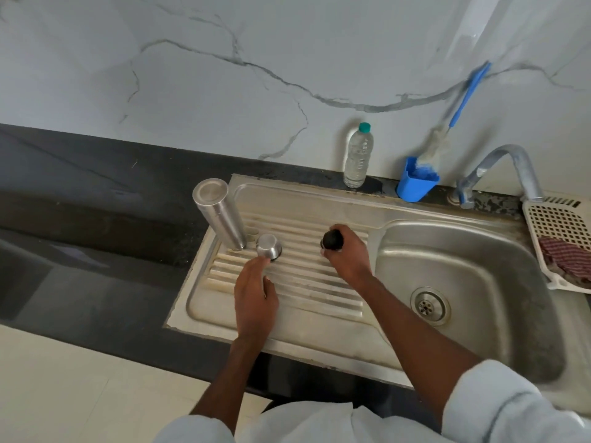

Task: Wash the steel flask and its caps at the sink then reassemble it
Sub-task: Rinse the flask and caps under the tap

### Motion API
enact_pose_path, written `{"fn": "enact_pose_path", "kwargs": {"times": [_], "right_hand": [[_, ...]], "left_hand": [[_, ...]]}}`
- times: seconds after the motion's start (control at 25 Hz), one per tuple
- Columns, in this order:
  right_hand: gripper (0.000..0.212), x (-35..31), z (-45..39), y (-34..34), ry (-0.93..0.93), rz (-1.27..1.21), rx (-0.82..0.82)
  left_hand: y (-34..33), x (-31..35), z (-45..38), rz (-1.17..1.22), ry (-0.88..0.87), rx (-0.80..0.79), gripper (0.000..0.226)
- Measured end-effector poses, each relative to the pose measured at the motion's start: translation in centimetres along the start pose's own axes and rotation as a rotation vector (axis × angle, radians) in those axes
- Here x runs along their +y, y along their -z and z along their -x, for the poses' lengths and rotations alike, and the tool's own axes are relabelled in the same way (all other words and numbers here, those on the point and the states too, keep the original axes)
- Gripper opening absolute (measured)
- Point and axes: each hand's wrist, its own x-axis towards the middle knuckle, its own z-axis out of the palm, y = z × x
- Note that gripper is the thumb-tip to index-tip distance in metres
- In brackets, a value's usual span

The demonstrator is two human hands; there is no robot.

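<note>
The steel flask [220,215] stands on the ribbed drainboard [307,282] at its far left corner, seemingly mouth down, its brushed body plain and its flat end facing up. Just beside it sits the small steel cap [268,246], dome up, with a dark rim underneath; the left hand [255,298] reaches to it, fingers extended and touching its near side. The right hand [347,254] curls round the black inner cap [332,240] over the drainboard. The sink basin [479,251] to the right holds nothing but its drain. Behind, a blue holder [414,187] carries a bottle brush [447,129]; a white basket [556,225] holds a striped cloth [567,255].
</note>
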Motion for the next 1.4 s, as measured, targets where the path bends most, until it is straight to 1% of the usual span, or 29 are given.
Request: {"fn": "enact_pose_path", "kwargs": {"times": [0.08,0.16,0.24,0.28,0.36,0.44,0.48,0.56,0.64,0.76,0.8,0.88,0.92,0.96,1.04,1.16,1.24,1.32,1.4], "right_hand": [[0.044,1.2,1.4,2.6,-0.215,-0.442,0.11],[0.043,3.5,2.8,5.3,-0.392,-0.792,0.128],[0.038,6.2,3.8,8.6,-0.489,-1.006,0.151],[0.033,7.4,4.0,10.2,-0.522,-1.09,0.191],[0.024,9.9,3.9,13.7,-0.576,-1.254,0.307],[0.026,12.3,3.7,17.0,-0.58,-1.345,0.386],[0.028,13.4,3.6,18.4,-0.579,-1.326,0.393],[0.034,15.5,3.3,20.6,-0.59,-1.189,0.383],[0.04,16.9,2.7,21.9,-0.578,-1.083,0.387],[0.043,18.5,1.2,23.5,-0.487,-0.979,0.375],[0.044,18.8,0.7,23.8,-0.46,-0.926,0.354],[0.042,19.2,-0.5,24.3,-0.422,-0.825,0.333],[0.042,19.3,-1.1,24.4,-0.409,-0.788,0.335],[0.041,19.4,-1.6,24.4,-0.401,-0.764,0.339],[0.039,19.8,-2.5,24.4,-0.412,-0.754,0.324],[0.038,20.8,-3.3,23.9,-0.427,-0.747,0.284],[0.039,21.6,-3.7,23.1,-0.444,-0.748,0.294],[0.039,22.2,-3.8,22.1,-0.464,-0.77,0.301],[0.04,22.5,-3.8,21.3,-0.475,-0.796,0.299]], "left_hand": [[-2.2,3.1,0.1,0.076,-0.039,-0.016,0.048],[-5.2,6.3,-0.1,0.143,-0.03,-0.082,0.044],[-8.5,9.8,-0.4,0.202,-0.012,-0.183,0.032],[-10.2,11.7,-0.8,0.237,0.002,-0.246,0.03],[-13.4,15.8,-1.6,0.3,-0.002,-0.387,0.039],[-16.6,19.6,-2.4,0.346,-0.022,-0.492,0.037],[-18.3,21.1,-3.0,0.35,-0.014,-0.524,0.034],[-21.6,23.8,-4.6,0.332,0.001,-0.577,0.037],[-24.5,25.9,-6.5,0.264,-0.041,-0.605,0.04],[-28.7,28.8,-8.7,0.212,-0.06,-0.632,0.023],[-29.9,29.6,-9.2,0.219,-0.033,-0.642,0.027],[-32.0,30.6,-9.9,0.251,0.027,-0.654,0.046],[-33.0,30.8,-10.3,0.239,0.03,-0.653,0.049],[-33.8,31.2,-10.7,0.201,0.012,-0.652,0.046],[-34.9,31.9,-11.5,0.082,-0.055,-0.621,0.034],[-35.8,32.2,-12.3,0.015,-0.128,-0.51,0.021],[-36.3,31.4,-12.4,0.084,-0.135,-0.501,0.018],[-36.6,30.5,-12.4,0.226,-0.084,-0.537,0.016],[-36.8,30.1,-12.4,0.319,-0.033,-0.552,0.016]]}}
